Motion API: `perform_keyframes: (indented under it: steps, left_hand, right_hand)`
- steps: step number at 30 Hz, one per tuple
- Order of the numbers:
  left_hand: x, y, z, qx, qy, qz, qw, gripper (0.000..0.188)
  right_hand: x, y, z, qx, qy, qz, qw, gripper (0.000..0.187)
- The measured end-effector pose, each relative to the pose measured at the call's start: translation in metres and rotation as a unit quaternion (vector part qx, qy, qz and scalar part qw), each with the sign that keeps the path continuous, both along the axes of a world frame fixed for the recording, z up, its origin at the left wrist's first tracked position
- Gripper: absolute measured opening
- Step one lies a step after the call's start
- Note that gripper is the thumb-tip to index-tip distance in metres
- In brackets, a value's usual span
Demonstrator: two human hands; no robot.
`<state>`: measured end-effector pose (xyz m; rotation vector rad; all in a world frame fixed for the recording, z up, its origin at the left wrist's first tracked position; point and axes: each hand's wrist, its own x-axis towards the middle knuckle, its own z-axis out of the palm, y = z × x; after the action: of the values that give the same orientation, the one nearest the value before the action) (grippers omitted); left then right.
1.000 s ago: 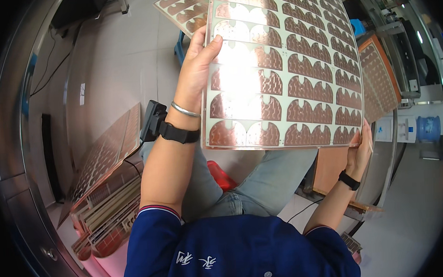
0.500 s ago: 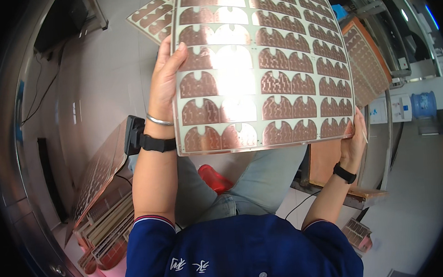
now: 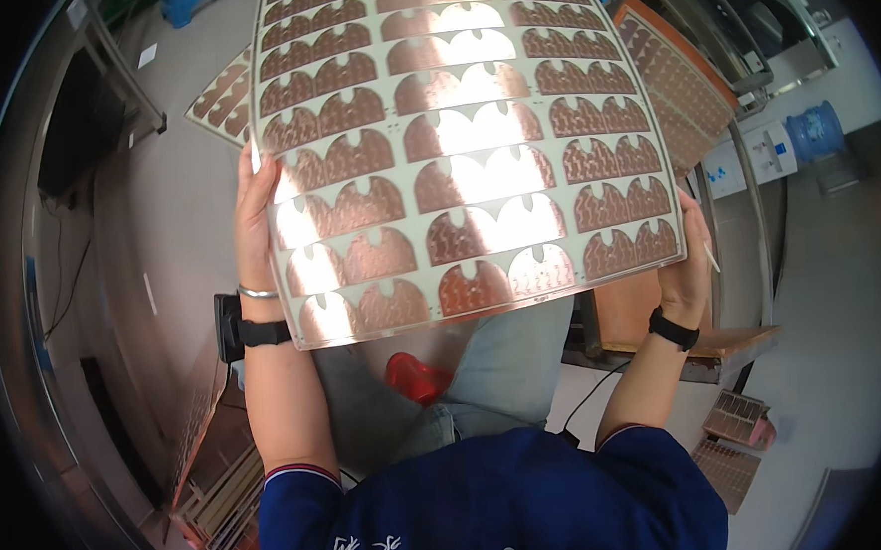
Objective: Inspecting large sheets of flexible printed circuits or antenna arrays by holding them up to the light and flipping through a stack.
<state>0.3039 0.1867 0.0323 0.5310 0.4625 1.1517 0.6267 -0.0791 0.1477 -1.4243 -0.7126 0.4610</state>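
Between my two hands a large circuit board panel (image 3: 486, 188) is held up, with rows of copper-coloured arched shapes on a pale ground. Bright glare crosses its middle. My left hand (image 3: 253, 220) is closed on its left edge, the thumb over the front. At the lower right edge my right hand (image 3: 691, 267) grips the panel too, most of its fingers hidden behind it. A thin white stick (image 3: 711, 255) shows beside the right hand's fingers. The panel's lower edge slants up to the right, above my lap.
Another panel (image 3: 217, 102) lies beyond my left hand. At right, a patterned panel (image 3: 671, 74) leans on an orange board near metal framing. A wooden board (image 3: 625, 310) sits under my right hand. Stacked panels (image 3: 219, 511) stand lower left; small panels (image 3: 735, 421) lie lower right.
The panel has shifted left and turned, so its left corner is lower and its right corner higher. Both hands moved with it, keeping their grip. The glare has slid across its surface.
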Motion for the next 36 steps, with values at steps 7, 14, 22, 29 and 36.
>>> perform_keyframes:
  steps: [7,14,22,29,36]
  left_hand:
    - [0.001,-0.003,0.009,0.027,-0.026,-0.057,0.998,0.038]
    - [-0.005,-0.004,0.003,0.050,-0.003,-0.078,0.996,0.037]
    - [-0.004,0.000,-0.005,0.050,0.030,-0.039,0.998,0.036]
    - [0.004,-0.014,0.018,0.004,-0.038,-0.059,0.998,0.040]
    - [0.003,-0.014,0.017,0.046,-0.047,-0.039,0.997,0.037]
  right_hand:
    - [-0.009,-0.002,0.005,0.041,-0.019,-0.004,0.999,0.040]
    - [-0.015,-0.007,0.010,0.080,0.017,0.017,0.997,0.037]
    - [-0.018,-0.011,0.016,0.097,0.036,0.023,0.994,0.034]
    - [-0.023,-0.013,0.024,0.097,0.030,0.027,0.994,0.032]
    - [-0.024,-0.017,0.024,0.080,0.019,0.006,0.997,0.031]
